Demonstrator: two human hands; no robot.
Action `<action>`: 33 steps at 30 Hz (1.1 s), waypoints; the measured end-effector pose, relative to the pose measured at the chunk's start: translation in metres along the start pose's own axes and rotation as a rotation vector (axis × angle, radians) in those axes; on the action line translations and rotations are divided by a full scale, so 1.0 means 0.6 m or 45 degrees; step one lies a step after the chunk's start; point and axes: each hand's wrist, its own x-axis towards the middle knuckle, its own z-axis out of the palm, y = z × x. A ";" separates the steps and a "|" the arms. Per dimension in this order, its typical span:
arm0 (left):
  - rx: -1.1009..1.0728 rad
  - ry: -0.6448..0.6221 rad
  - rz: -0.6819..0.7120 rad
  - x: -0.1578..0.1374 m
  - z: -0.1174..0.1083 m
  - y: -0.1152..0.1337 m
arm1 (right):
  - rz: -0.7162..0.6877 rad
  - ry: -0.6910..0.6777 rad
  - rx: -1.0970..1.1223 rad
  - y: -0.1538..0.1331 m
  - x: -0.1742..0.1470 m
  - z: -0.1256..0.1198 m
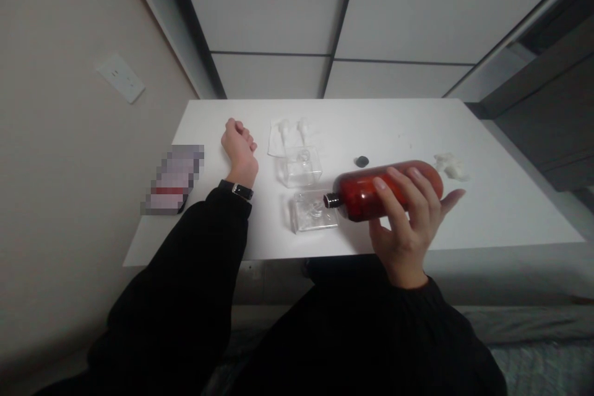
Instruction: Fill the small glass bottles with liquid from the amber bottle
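Observation:
My right hand (408, 232) grips a large amber bottle (371, 192), tipped nearly level with its uncapped dark neck pointing left. That mouth is over the right edge of a clear square container (306, 213) with a round opening in its top; any flow of liquid is too faint to see. Just behind stands a second clear square container (297, 170). On the table to the left lies my left hand (239, 145), fingers curled in and apparently holding nothing. A small black cap (362, 161) sits behind the amber bottle.
Two white bulb-ended pieces (293, 130) lie on a white sheet at the back of the white table (510, 216). Crumpled white tissue (450, 166) is at the right. A phone-like, blurred-out object (174, 179) lies at the left edge, near the wall.

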 end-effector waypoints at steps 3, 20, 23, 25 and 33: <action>-0.003 0.005 0.004 -0.001 0.001 0.001 | 0.002 -0.006 -0.002 0.000 0.000 -0.001; -0.014 0.010 0.010 0.004 0.003 -0.001 | -0.006 0.034 0.032 0.005 0.000 0.001; -0.015 0.012 0.010 0.003 0.003 -0.001 | 0.011 0.009 0.003 0.002 0.001 0.000; -0.017 0.013 0.009 0.002 0.003 -0.001 | 0.006 0.013 -0.007 0.001 0.001 0.000; -0.025 0.003 0.007 -0.003 0.004 0.002 | -0.004 -0.003 -0.032 0.002 0.001 -0.001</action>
